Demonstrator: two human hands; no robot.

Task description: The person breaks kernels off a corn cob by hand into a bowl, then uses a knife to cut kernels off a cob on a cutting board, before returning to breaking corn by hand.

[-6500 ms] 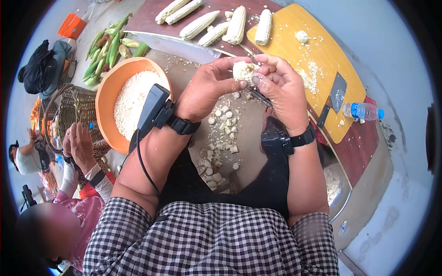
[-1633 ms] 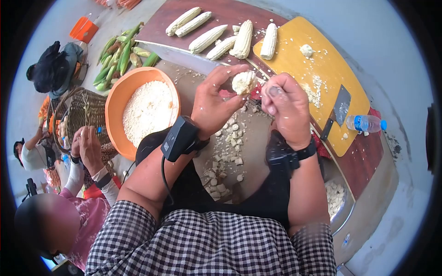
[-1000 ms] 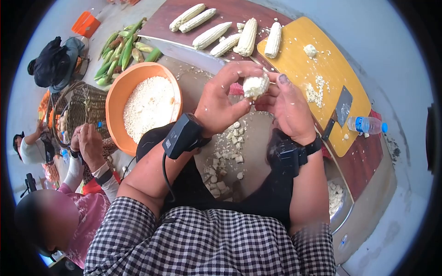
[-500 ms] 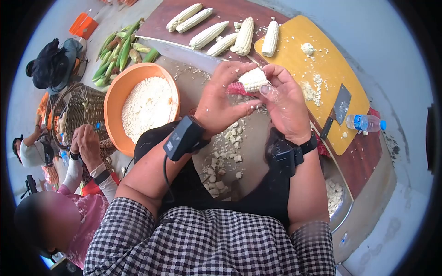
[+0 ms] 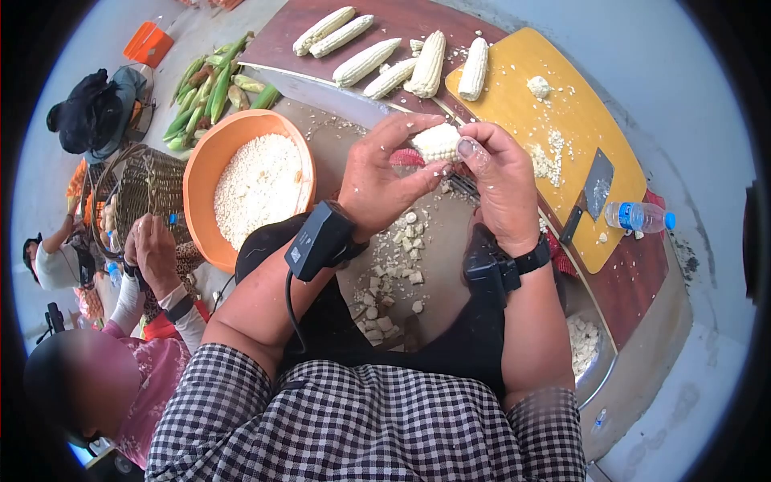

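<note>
A short piece of white corn cob (image 5: 436,142) with kernels on it is held up in front of me. My left hand (image 5: 383,170) closes round its left side, fingers behind and thumb along the lower edge. My right hand (image 5: 507,181) pinches the right end, its thumb pressed on the kernels. Below and left stands an orange basin (image 5: 193,186) with loose white kernels (image 5: 257,189) in it. Several whole husked cobs (image 5: 427,64) lie on the dark red table beyond my hands. Bits of red mesh show behind the piece.
A yellow cutting board (image 5: 514,76) on the red table (image 5: 634,281) bears a cleaver (image 5: 593,189) and corn scraps. Beside it lies a water bottle (image 5: 638,216). Chopped cob pieces (image 5: 377,313) litter the floor. At left are unhusked corn (image 5: 213,88), a wicker basket (image 5: 148,189) and a co-worker (image 5: 157,369).
My right hand has shifted, its fingers curling in and its thumb moving up onto the corn piece. The piece has dropped slightly, and both hands still hold it.
</note>
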